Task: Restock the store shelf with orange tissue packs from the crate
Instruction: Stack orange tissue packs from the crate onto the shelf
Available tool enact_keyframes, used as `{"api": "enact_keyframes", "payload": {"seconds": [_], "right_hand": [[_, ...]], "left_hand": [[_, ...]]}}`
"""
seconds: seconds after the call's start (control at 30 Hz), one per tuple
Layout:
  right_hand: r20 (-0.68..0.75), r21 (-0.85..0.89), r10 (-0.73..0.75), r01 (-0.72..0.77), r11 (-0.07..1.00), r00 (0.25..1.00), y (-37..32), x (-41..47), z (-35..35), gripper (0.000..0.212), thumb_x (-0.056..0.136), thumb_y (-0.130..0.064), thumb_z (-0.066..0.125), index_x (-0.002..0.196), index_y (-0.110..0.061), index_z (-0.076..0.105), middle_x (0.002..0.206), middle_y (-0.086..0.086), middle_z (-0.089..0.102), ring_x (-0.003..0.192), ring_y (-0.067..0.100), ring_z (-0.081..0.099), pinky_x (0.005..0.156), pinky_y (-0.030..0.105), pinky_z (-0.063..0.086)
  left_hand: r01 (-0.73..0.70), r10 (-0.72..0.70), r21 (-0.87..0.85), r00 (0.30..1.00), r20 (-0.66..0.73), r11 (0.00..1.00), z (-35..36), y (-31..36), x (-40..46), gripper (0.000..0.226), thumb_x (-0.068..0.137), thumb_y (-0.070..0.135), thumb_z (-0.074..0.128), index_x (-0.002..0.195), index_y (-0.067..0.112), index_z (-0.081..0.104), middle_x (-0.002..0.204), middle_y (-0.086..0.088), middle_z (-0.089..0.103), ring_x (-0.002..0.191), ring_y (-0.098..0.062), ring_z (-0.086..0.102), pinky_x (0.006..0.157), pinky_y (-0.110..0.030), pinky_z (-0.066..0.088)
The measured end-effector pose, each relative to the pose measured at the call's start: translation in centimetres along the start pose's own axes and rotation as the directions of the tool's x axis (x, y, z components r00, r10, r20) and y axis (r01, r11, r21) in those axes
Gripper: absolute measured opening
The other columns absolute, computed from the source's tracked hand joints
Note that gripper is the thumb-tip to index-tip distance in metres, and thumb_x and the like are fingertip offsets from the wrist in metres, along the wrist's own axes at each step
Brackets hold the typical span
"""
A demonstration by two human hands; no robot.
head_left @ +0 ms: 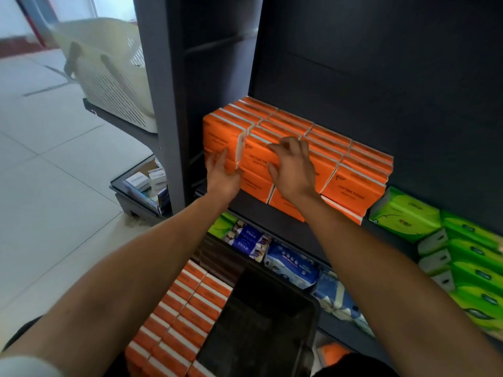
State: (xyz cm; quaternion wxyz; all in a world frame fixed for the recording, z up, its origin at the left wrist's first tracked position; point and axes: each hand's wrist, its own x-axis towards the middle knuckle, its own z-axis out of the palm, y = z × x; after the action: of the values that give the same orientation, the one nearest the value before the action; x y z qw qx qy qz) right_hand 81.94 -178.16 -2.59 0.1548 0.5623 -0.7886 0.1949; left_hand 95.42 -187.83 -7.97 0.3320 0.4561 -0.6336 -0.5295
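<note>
Here, dark shelf [261, 213] | orange tissue packs [353, 186] stacked | pale tiled floor [54, 159]

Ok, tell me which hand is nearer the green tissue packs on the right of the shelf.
Right. The right hand lies on the orange tissue packs, on the side toward the green tissue packs; the left hand is farther away at the orange stack's left end.

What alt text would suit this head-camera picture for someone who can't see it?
Two bare hands, left hand and right hand, press on orange tissue packs stacked on a dark shelf. Below, a dark crate holds more orange packs along one side, the rest bare. Green packs sit at right.
</note>
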Motion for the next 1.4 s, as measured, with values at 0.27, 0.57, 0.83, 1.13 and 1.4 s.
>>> {"api": "enact_keyframes", "payload": {"seconds": [0.27,0.57,0.83,1.13,1.4], "right_hand": [[0.015,-0.092,0.028,-0.026,0.995,0.999,-1.3,0.9,0.0,0.042,0.089,-0.026,0.065,0.130,-0.020,0.061,0.125,0.005,0.055,0.120,0.028,0.045,0.084,0.038,0.048],[0.005,-0.212,0.022,-0.020,0.977,1.000,-2.1,0.5,-0.9,0.050,0.084,-0.025,0.068,0.132,-0.023,0.058,0.127,0.003,0.055,0.119,0.027,0.043,0.094,0.038,0.032],[-0.020,-0.025,-0.021,0.021,0.999,1.000,-4.5,-3.9,-1.6,0.041,0.081,-0.016,0.068,0.122,-0.019,0.062,0.115,0.005,0.057,0.112,0.027,0.048,0.092,0.039,0.042],[0.380,0.188,0.142,-0.227,0.956,0.914,-7.5,-17.5,4.8,0.015,0.087,-0.024,0.064,0.101,-0.020,0.065,0.104,0.002,0.064,0.100,0.024,0.060,0.072,0.032,0.047],[0.719,0.154,0.209,-0.446,0.882,0.663,-9.2,-27.1,11.1,0.016,0.087,-0.022,0.066,0.103,-0.020,0.068,0.107,0.003,0.066,0.099,0.022,0.064,0.077,0.029,0.047]], "left_hand": [[-0.001,0.002,-0.010,0.997,0.076,1.000,0.4,-0.3,0.2,0.075,0.091,0.029,0.060,0.155,0.030,0.020,0.159,0.001,0.025,0.142,-0.020,0.033,0.116,-0.042,0.034],[0.020,-0.031,0.081,0.990,0.139,0.997,-1.0,0.6,-0.1,0.074,0.094,0.023,0.062,0.156,0.026,0.021,0.156,0.001,0.032,0.137,-0.020,0.041,0.099,-0.023,0.036],[0.003,-0.008,0.095,0.999,0.049,0.995,-2.3,1.0,-4.3,0.054,0.092,0.023,0.060,0.143,0.021,0.043,0.129,0.003,0.056,0.113,-0.015,0.056,0.089,-0.027,0.044],[0.100,-0.153,0.293,0.974,0.165,0.951,-2.6,-8.3,-11.9,0.013,0.088,0.020,0.065,0.098,0.021,0.075,0.092,0.005,0.070,0.091,-0.011,0.064,0.078,-0.019,0.044],[0.158,-0.392,0.534,0.847,0.358,0.830,-2.5,-17.4,-16.1,0.023,0.084,0.005,0.056,0.089,0.015,0.075,0.096,-0.002,0.074,0.095,-0.019,0.068,0.083,-0.028,0.053]]}}
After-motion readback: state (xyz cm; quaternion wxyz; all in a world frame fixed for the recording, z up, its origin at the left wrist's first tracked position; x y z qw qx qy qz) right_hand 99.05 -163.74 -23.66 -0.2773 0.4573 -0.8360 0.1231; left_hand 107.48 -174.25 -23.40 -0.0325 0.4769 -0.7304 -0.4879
